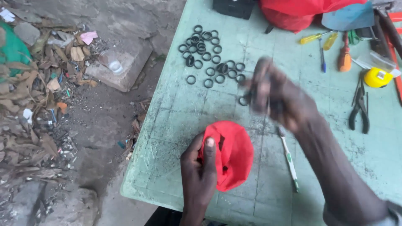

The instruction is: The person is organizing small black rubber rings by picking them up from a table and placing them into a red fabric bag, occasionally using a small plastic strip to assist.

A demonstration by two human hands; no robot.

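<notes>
Left hand (pixel 200 167) pinches the red bag (pixel 229 154) open near the rings (pixel 209 54); blurred right hand (pixel 278 98) beyond it, grip indiscernible.

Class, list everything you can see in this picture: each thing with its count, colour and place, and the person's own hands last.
Table: one, pale green, scuffed, fills the right.
Rubber rings: a few dozen, black, scattered on the table's upper middle.
Bag: one, red, near front edge of the table.
Toothbrush: one, white and green, right of the bag.
Pliers: one, dark, far right.
Tape measure: one, yellow, above the pliers.
Screwdrivers: one orange, two yellow, top right.
Pen: one, blue, beside them.
Red cloth: one, top edge.
Dry leaves and litter: many, on the ground, left.
Left hand: grips the bag's rim.
Right hand: blurred, over the rings; it seems to pinch one.
</notes>
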